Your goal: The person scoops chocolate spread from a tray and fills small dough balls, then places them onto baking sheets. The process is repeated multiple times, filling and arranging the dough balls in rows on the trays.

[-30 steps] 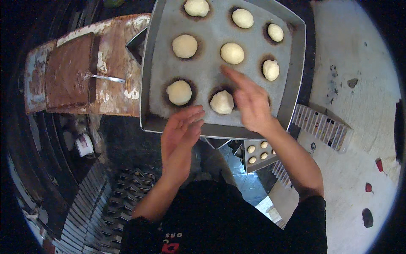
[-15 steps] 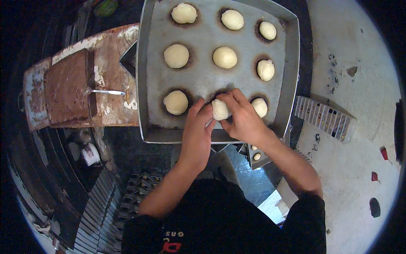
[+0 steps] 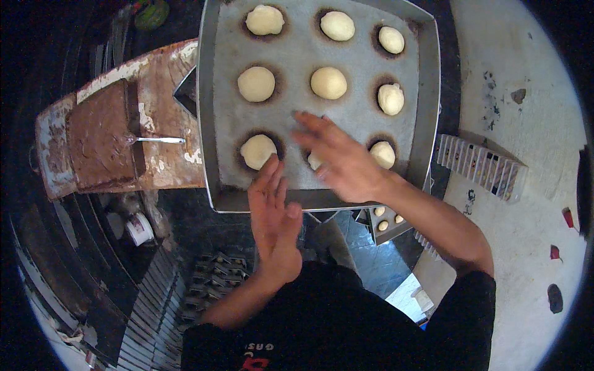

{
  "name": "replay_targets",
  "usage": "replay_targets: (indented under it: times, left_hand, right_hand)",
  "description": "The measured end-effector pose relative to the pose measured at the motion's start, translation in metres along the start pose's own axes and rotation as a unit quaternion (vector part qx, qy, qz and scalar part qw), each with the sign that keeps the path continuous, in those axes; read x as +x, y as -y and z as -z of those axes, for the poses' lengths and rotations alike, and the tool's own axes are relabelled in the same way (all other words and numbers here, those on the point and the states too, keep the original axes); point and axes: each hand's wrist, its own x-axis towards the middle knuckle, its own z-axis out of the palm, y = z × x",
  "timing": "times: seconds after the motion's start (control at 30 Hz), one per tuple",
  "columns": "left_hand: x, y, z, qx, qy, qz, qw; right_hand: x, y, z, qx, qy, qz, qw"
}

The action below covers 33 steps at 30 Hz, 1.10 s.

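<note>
The left hand (image 3: 275,216), open and empty, crosses the baking tray's (image 3: 322,201) near rim, fingertips by the near-left dough ball (image 3: 257,152); contact is unclear. The right hand (image 3: 346,157), fingers outstretched, gripping nothing visible, partly covers the near-middle dough ball (image 3: 313,161).

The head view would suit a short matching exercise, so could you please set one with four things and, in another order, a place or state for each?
Things:
1. Dough balls
2. Right hand
3. Silver-handled utensil
4. Tub

Places or states:
A. White, lower in the picture than the brown slab
B. Pale, spaced out in three rows in the metal tray
C. Over the nearest row, partly hiding its middle ball
D. Left of the tray, with one end at the brown slab

Pairs: 1-B, 2-C, 3-D, 4-A
</note>
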Motion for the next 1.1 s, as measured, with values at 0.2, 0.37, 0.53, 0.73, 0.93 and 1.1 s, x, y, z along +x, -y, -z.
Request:
replay_targets:
  times: [0.2, 0.37, 0.53, 0.73, 0.93, 1.1]
  left_hand:
    - [0.018, 0.019, -0.027, -0.305, -0.170, 0.298, 0.888]
    - [-0.007, -0.004, -0.027, -0.042, -0.043, 0.065, 0.996]
    - [-0.028, -0.017, 0.019, -0.003, 0.022, 0.029, 0.999]
    - [-0.023, -0.015, 0.047, 0.046, 0.031, 0.025, 0.998]
    - [-0.045, -0.028, 0.059, 0.107, 0.055, 0.107, 0.987]
    - [-0.027, -0.009, 0.038, 0.164, 0.125, -0.090, 0.974]
  right_hand:
    - [-0.010, -0.022, -0.016, -0.003, -0.034, 0.052, 0.998]
    - [-0.001, -0.018, -0.027, -0.224, 0.029, 0.081, 0.971]
    - [0.000, -0.007, -0.007, -0.087, 0.036, 0.057, 0.994]
    - [0.003, -0.008, -0.022, -0.276, 0.028, 0.037, 0.960]
    - [0.022, -0.017, 0.010, -0.059, -0.160, -0.110, 0.979]
    - [0.027, -0.063, 0.017, -0.194, -0.304, -0.086, 0.929]
